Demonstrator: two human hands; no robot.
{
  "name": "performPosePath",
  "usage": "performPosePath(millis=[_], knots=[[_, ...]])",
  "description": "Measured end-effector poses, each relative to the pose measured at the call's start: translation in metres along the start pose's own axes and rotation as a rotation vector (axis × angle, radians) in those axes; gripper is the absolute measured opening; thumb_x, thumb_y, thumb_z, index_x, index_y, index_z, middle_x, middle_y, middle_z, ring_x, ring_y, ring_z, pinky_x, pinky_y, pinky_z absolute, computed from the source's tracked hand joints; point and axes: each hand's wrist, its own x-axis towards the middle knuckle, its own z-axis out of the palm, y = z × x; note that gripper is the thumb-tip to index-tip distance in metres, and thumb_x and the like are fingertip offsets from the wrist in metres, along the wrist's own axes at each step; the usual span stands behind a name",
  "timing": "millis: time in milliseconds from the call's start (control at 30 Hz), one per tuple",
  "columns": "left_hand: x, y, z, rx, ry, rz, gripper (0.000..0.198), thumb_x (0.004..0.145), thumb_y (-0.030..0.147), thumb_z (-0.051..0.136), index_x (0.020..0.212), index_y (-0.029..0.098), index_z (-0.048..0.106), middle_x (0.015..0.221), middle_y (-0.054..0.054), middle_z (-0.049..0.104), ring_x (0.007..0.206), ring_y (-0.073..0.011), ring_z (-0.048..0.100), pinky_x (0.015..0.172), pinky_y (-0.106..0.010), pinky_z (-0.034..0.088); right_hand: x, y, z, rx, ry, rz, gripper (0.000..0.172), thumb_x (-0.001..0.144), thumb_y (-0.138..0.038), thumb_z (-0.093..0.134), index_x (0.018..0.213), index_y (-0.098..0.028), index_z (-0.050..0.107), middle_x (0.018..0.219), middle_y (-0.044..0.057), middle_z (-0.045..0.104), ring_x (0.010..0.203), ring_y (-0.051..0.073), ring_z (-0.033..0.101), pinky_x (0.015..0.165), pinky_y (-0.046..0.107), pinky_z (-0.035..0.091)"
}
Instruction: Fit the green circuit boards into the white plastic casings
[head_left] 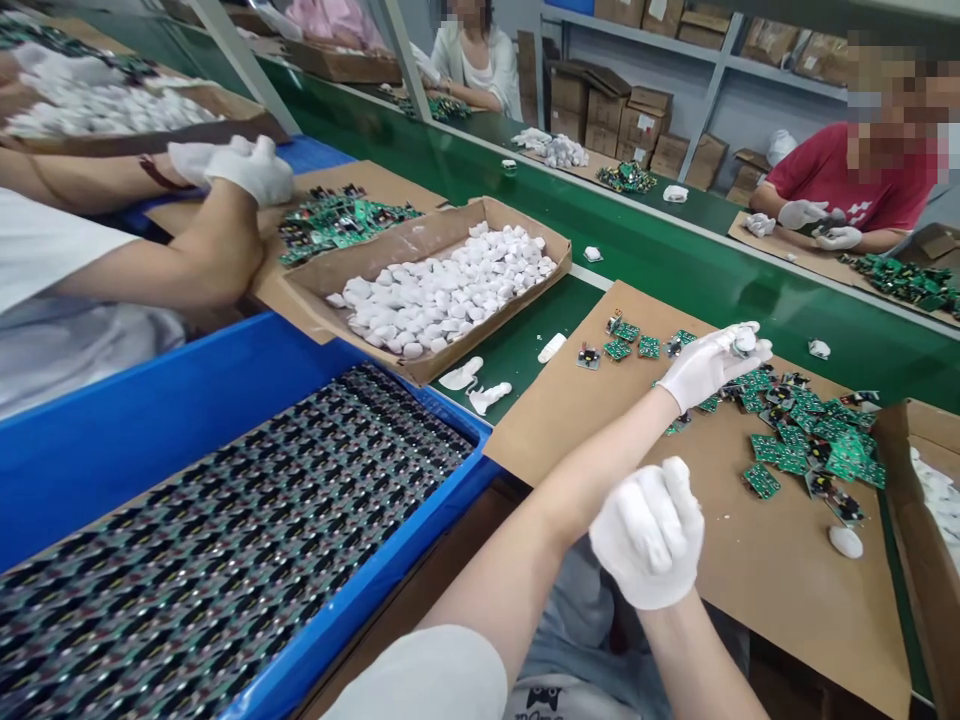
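My left hand (709, 368), in a white glove, is stretched out over a sheet of brown cardboard (600, 420) and is closed on a small white plastic shell (745, 340). It hovers at the edge of a pile of green circuit boards (814, 435). Closer to my body, my gloved right hand (649, 535) is curled into a fist above the cardboard's front part; I cannot see whether anything is inside it. One loose white shell (846, 541) lies on the cardboard right of the pile.
A cardboard box of white shells (450, 285) sits to the left. A blue crate (135, 420) holds rows of circuit boards. A green conveyor belt (675, 250) runs behind. A co-worker's gloved hands (240, 165) work at left; other people sit across the belt.
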Motion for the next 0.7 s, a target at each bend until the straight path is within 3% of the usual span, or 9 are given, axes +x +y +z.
performPosePath(millis=[100, 200, 233, 300, 400, 467, 567, 700], knots=[[0.001, 0.0, -0.003, -0.034, 0.019, -0.025, 0.029, 0.088, 0.011, 0.05, 0.107, 0.011, 0.071, 0.086, -0.012, 0.072, 0.101, -0.0243, 0.071, 0.084, -0.032, 0.059, 0.027, 0.028, 0.015, 0.044, -0.097, 0.104, 0.064, 0.088, -0.05, 0.055, 0.042, -0.023, 0.02, 0.028, -0.01, 0.021, 0.022, 0.006, 0.017, 0.023, 0.016, 0.023], [0.001, -0.001, -0.004, -0.05, 0.022, -0.006, 0.028, 0.088, 0.011, 0.051, 0.107, 0.01, 0.071, 0.078, -0.009, 0.069, 0.097, -0.0235, 0.072, 0.084, -0.032, 0.058, 0.031, 0.052, 0.001, -0.048, -0.094, 0.295, 0.064, 0.086, -0.056, 0.055, 0.041, -0.023, 0.024, 0.03, -0.009, 0.03, 0.022, 0.006, 0.019, 0.023, 0.018, 0.024], [0.001, -0.002, -0.003, -0.051, 0.004, 0.001, 0.026, 0.089, 0.011, 0.05, 0.104, 0.01, 0.071, 0.076, -0.008, 0.069, 0.096, -0.0231, 0.072, 0.085, -0.032, 0.058, 0.026, 0.054, -0.008, -0.114, -0.049, 0.291, 0.066, 0.087, -0.061, 0.051, 0.039, -0.024, 0.024, 0.028, -0.008, 0.028, 0.022, 0.006, 0.02, 0.023, 0.019, 0.024], [0.001, -0.004, -0.002, -0.038, -0.042, 0.017, 0.024, 0.089, 0.012, 0.05, 0.097, 0.011, 0.072, 0.076, -0.008, 0.068, 0.096, -0.0224, 0.071, 0.088, -0.032, 0.057, 0.01, 0.049, -0.029, -0.282, -0.001, 0.188, 0.073, 0.087, -0.067, 0.046, 0.031, -0.025, 0.023, 0.023, -0.006, 0.021, 0.022, 0.007, 0.024, 0.026, 0.02, 0.028], [-0.002, -0.007, 0.002, 0.06, -0.075, -0.007, 0.025, 0.09, 0.011, 0.049, 0.092, 0.012, 0.073, 0.081, -0.009, 0.071, 0.099, -0.022, 0.071, 0.099, -0.035, 0.052, -0.019, 0.027, -0.054, -0.366, 0.007, 0.203, 0.07, 0.087, -0.058, 0.056, 0.029, -0.023, 0.038, 0.024, -0.002, 0.034, 0.026, 0.01, 0.038, 0.03, 0.021, 0.03], [-0.005, -0.008, 0.004, 0.126, -0.074, -0.032, 0.026, 0.091, 0.011, 0.047, 0.09, 0.012, 0.073, 0.082, -0.009, 0.072, 0.099, -0.0226, 0.071, 0.107, -0.04, 0.045, -0.033, 0.011, -0.059, -0.396, 0.056, 0.196, 0.065, 0.089, -0.05, 0.057, 0.032, -0.021, 0.041, 0.028, -0.001, 0.039, 0.031, 0.009, 0.041, 0.032, 0.02, 0.029], [-0.007, -0.007, 0.004, 0.135, -0.057, -0.024, 0.028, 0.092, 0.014, 0.046, 0.09, 0.013, 0.073, 0.083, -0.009, 0.073, 0.103, -0.0235, 0.07, 0.11, -0.042, 0.042, -0.037, -0.003, -0.044, -0.361, 0.107, 0.085, 0.071, 0.093, -0.05, 0.048, 0.031, -0.023, 0.027, 0.025, -0.004, 0.027, 0.029, 0.009, 0.033, 0.034, 0.021, 0.033], [-0.004, -0.003, 0.001, 0.098, -0.004, -0.053, 0.03, 0.092, 0.016, 0.044, 0.097, 0.011, 0.073, 0.087, -0.011, 0.074, 0.113, -0.0237, 0.066, 0.107, -0.038, 0.045, -0.01, 0.011, -0.003, -0.143, -0.013, 0.007, 0.075, 0.093, -0.055, 0.043, 0.033, -0.025, 0.01, 0.021, -0.008, 0.008, 0.022, 0.008, 0.021, 0.03, 0.021, 0.032]])
